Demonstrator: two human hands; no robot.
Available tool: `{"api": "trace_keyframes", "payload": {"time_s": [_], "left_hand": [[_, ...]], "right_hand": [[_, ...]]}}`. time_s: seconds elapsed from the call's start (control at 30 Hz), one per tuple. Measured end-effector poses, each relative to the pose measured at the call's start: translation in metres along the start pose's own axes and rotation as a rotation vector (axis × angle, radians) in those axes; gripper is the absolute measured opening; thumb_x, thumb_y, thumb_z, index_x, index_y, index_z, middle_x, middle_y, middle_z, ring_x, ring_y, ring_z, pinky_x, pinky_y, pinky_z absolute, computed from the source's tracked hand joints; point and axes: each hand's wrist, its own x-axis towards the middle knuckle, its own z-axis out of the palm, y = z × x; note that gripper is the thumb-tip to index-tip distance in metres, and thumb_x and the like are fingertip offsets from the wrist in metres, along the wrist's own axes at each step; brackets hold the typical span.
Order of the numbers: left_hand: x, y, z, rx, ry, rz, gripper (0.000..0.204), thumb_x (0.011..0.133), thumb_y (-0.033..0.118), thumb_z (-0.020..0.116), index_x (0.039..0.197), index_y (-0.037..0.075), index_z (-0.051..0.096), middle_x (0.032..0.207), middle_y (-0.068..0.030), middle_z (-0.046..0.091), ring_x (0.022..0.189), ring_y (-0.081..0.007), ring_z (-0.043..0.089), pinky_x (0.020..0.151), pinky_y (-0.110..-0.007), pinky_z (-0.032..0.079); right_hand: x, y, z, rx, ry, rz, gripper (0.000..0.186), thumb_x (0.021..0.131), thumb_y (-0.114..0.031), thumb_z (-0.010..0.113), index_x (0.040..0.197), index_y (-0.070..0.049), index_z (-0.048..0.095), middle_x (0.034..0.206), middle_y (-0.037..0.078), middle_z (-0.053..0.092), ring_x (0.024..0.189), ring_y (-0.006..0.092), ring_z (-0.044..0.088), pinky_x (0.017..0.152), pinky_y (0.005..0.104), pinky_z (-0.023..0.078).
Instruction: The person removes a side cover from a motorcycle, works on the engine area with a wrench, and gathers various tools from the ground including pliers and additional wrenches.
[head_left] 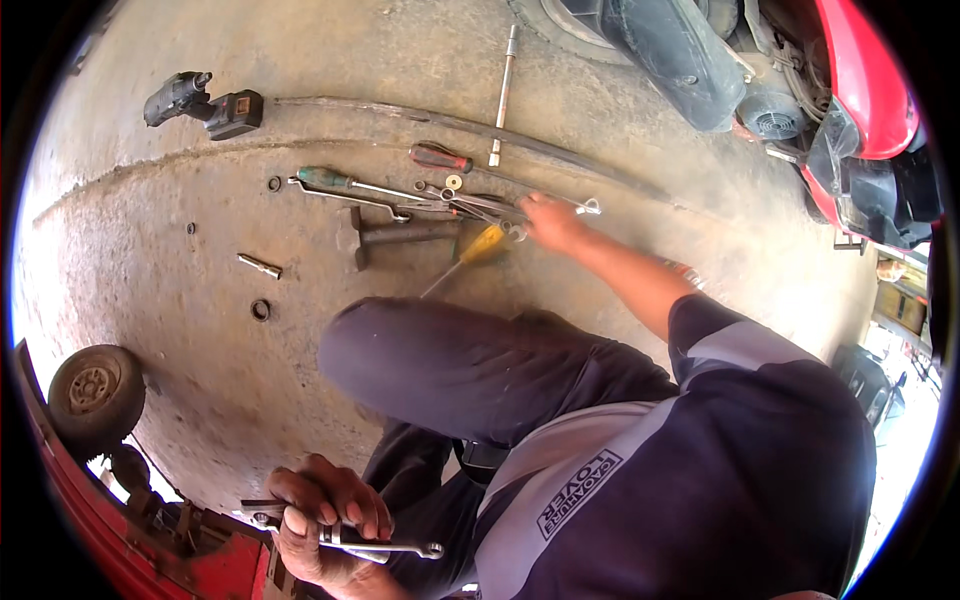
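Note:
My left hand (325, 515) is closed around metal tools at the lower left. Among them is a ring-ended wrench (405, 548); the fingers partly hide the others. My right hand (552, 222) reaches down to a pile of tools on the floor. Its fingers are bent onto the end of a wrench (480, 200), with the fingertips partly hidden. Just beside it is a yellow-handled screwdriver (483, 244), blurred. Close by lie a red and black screwdriver (440, 157), a green-handled screwdriver (325, 177), an offset wrench (350, 199) and a hammer (405, 233).
A cordless impact wrench (205, 107) lies far left. A long metal bar (502, 95) and a flat strip (420, 115) rest beyond the pile. Sockets (261, 310) are scattered left. A red motorcycle (870, 80) stands far right; a small wheel (95, 390) is at lower left.

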Motion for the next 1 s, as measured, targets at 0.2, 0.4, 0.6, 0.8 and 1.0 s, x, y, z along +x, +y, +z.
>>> {"api": "trace_keyframes", "payload": {"time_s": [0.2,0.4,0.6,0.8,1.0], "left_hand": [[0.004,-0.004,0.000,0.070,0.115,-0.020,0.039,0.093,0.029,0.073,0.079,0.003,0.047,0.071,-0.0141,0.051,0.047,-0.0212,0.054,0.040,-0.034,0.051],[-0.001,0.000,-0.002,0.065,0.161,0.027,0.039,0.092,0.029,0.074,0.079,0.004,0.047,0.071,-0.0140,0.052,0.048,-0.0221,0.057,0.039,-0.034,0.052],[0.001,0.000,-0.004,0.050,0.206,0.045,0.036,0.092,0.026,0.073,0.079,0.004,0.047,0.070,-0.0144,0.053,0.049,-0.0249,0.060,0.038,-0.034,0.053],[0.003,0.001,-0.005,0.101,0.165,0.040,0.034,0.096,0.026,0.067,0.081,0.004,0.046,0.073,-0.0136,0.052,0.053,-0.0257,0.062,0.039,-0.034,0.055],[0.002,0.003,-0.007,0.119,0.159,0.062,0.032,0.099,0.026,0.062,0.083,0.005,0.045,0.076,-0.0127,0.051,0.057,-0.0248,0.062,0.040,-0.034,0.057]], "right_hand": [[0.016,0.007,0.007,0.015,0.162,-0.055,0.030,0.087,-0.023,0.069,0.110,-0.006,0.062,0.108,0.017,0.068,0.103,0.0393,0.066,0.085,0.0494,0.055],[-0.002,-0.011,-0.055,0.459,0.133,0.152,0.032,0.094,-0.027,0.066,0.116,-0.004,0.062,0.089,0.017,0.071,0.086,0.0313,0.069,0.080,0.0426,0.054],[-0.021,-0.004,-0.105,0.972,0.136,-0.024,0.024,0.100,-0.020,0.064,0.114,-0.002,0.059,0.097,0.007,0.066,0.086,0.0174,0.063,0.080,0.0344,0.052],[-0.017,0.005,-0.089,0.703,0.077,0.183,0.016,0.097,-0.016,0.060,0.109,-0.006,0.061,0.084,0.009,0.066,0.077,0.0189,0.063,0.071,0.0368,0.050],[0.010,-0.023,-0.028,0.354,0.196,0.142,0.024,0.092,-0.030,0.064,0.105,-0.010,0.066,0.089,0.020,0.070,0.083,0.0399,0.068,0.073,0.0497,0.053]]}}
